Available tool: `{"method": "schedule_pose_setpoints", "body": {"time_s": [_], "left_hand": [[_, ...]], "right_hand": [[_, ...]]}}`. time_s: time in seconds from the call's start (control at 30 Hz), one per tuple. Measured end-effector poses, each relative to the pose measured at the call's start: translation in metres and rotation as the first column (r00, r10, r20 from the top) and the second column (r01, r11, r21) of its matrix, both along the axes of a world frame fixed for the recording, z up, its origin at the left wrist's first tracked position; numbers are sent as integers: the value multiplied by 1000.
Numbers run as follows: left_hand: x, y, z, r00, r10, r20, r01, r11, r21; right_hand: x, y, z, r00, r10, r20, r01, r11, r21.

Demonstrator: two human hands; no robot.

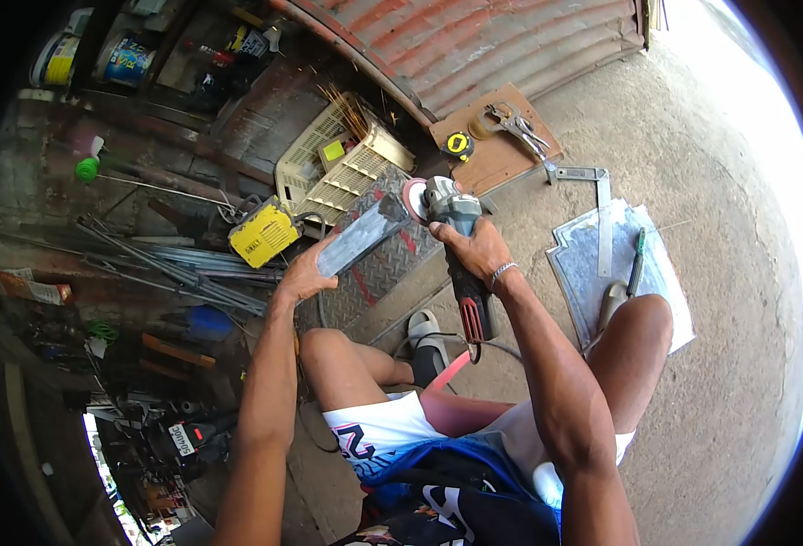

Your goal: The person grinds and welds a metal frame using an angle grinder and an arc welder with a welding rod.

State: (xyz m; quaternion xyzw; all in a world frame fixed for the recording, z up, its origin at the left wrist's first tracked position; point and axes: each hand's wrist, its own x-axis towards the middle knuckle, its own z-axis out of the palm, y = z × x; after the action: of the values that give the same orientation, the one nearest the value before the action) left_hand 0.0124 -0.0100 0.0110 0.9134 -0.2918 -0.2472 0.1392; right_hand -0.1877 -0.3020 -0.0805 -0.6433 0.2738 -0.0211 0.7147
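Note:
My left hand (307, 273) is closed around the near end of a grey rectangular metal tube (363, 238). The tube slants away from me over a diamond-plate metal sheet (365, 282) with red marks. In my right hand (483, 247) is an angle grinder (461, 214), fingers wrapped round its body behind the head. Its reddish disc (414, 198) is right at the far end of the tube. Orange spark-like streaks (351, 114) show beyond, over a cream plastic crate (342, 187).
A yellow box-shaped tool (263, 233) lies left of the crate. On a wooden board (502, 136) are a tape measure (457, 146) and locking pliers (515, 127). A metal square (604, 218) rests on a sheet (652, 282) at right. Metal rods (174, 259) lie left.

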Motion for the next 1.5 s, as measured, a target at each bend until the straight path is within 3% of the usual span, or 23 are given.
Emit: {"method": "schedule_pose_setpoints", "body": {"time_s": [0.5,0.77,1.17,1.33,1.43,1.5], "left_hand": [[2,2,1,999,-17,27,17,1000,16],[3,-1,3,1000,-5,3,5,1000,0],[2,0,2,1000,6,-5,-6,1000,16],[2,0,2,1000,13,4,-13,999,34],[6,4,-3,997,-57,45,58,998,-35],[3,0,1,998,-32,51,31,999,21]], "right_hand": [[-6,10,-4,1000,-26,0,26,999,-27],[-11,9,-3,995,-48,-87,50,998,24],[-10,5,8,1000,-15,-27,18,996,85],[-3,5,-2,998,-37,-52,38,999,32],[-3,5,0,998,-24,-52,27,998,53],[-3,4,-3,999,-13,-36,15,998,67]]}}
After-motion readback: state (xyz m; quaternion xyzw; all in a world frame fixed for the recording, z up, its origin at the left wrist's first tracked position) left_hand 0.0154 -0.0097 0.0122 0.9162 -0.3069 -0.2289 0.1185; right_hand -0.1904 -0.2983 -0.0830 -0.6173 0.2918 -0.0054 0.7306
